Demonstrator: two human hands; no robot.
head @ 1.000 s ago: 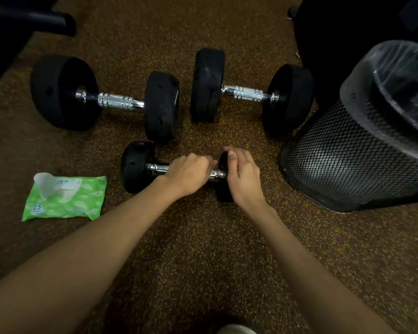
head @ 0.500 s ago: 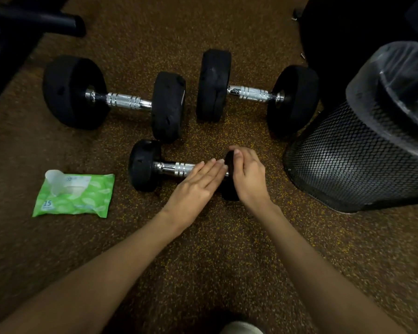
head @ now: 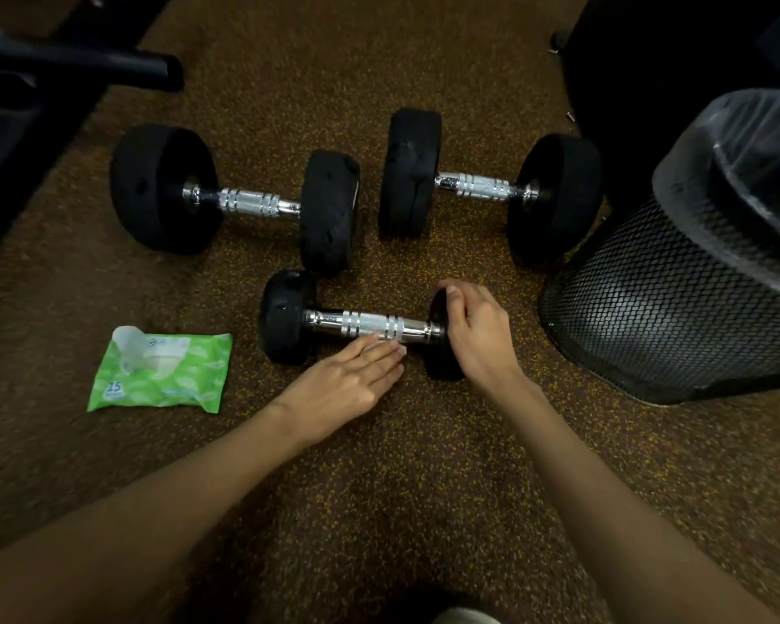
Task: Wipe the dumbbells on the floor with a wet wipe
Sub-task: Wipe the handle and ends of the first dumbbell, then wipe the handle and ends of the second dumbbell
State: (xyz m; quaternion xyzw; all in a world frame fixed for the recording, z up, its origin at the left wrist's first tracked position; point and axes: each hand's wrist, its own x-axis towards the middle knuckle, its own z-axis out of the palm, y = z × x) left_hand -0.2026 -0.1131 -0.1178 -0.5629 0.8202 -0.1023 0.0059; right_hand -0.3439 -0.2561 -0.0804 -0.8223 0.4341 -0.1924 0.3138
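Observation:
Three black dumbbells with chrome handles lie on the speckled floor. The small dumbbell is nearest me. My right hand curls over its right weight and grips it. My left hand lies flat with straight fingers just in front of the handle, fingertips at the chrome bar. Two larger dumbbells sit behind: the left large dumbbell and the right large dumbbell. A green wet wipe pack with its flap open lies on the floor to the left. No loose wipe is visible in either hand.
A black mesh waste bin lined with clear plastic stands close on the right. Dark gym equipment frames occupy the upper left, and a large black object fills the upper right.
My left hand let go of the small dumbbell's handle, opened flat and drew back toward me. My right hand stayed on the right weight. The view shifted slightly.

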